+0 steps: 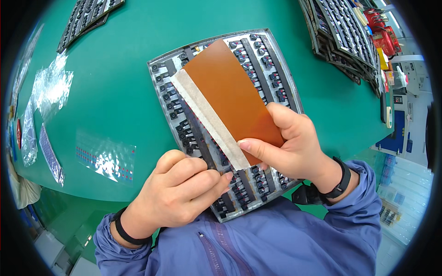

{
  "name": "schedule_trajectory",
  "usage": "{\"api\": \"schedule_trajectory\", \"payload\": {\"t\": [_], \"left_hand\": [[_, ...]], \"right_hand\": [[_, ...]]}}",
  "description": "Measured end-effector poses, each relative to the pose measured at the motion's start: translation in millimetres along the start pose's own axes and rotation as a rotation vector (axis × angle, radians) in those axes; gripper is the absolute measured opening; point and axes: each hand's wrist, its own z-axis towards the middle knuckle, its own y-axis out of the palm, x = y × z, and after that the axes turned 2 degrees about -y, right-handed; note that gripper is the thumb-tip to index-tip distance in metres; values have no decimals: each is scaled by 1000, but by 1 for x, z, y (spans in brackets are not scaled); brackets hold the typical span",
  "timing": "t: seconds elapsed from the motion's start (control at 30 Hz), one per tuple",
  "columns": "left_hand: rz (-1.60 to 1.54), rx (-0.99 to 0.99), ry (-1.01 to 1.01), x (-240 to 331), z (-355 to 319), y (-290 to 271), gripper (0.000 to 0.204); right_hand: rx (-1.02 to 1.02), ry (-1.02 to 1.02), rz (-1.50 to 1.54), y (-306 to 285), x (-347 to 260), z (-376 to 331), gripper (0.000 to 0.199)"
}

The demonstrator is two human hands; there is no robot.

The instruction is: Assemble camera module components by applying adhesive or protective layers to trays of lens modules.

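My right hand (294, 145) grips an orange-brown rectangular sheet (230, 92) by its near right end, thumb on top. Along the sheet's left edge runs a pale, cloth-like strip (209, 117). My left hand (182, 191) is closed, fingers curled, its thumb and fingertips together just below the strip's near end; whatever they pinch, if anything, is too small to make out. Beneath both hands lies a metal-rimmed tray (297, 99) with rows of small black parts (170, 106) divided by dark bars. The sheet hides the tray's middle.
Stacks of similar trays stand at the far right (340, 37) and far left (87, 20) of the green table (138, 27). On the left lie clear plastic bags (53, 85), a clear sheet with red dots (106, 158) and a patterned purple strip (50, 154). A tape roll (389, 117) sits at the right edge.
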Motion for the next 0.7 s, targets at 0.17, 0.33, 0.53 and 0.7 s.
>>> {"api": "schedule_trajectory", "payload": {"t": [0.17,0.33,0.53,0.7], "left_hand": [[-26,41,-36,-1,0,-2,32],[28,24,-67,-2,1,-5,25],[48,60,-52,-4,2,0,31],[31,69,-91,-3,3,-1,35]], "right_hand": [[44,-4,5,4,1,0,24],[50,-51,-47,6,2,0,24],[53,8,14,2,-3,2,22],[58,0,-14,4,-2,1,20]]}}
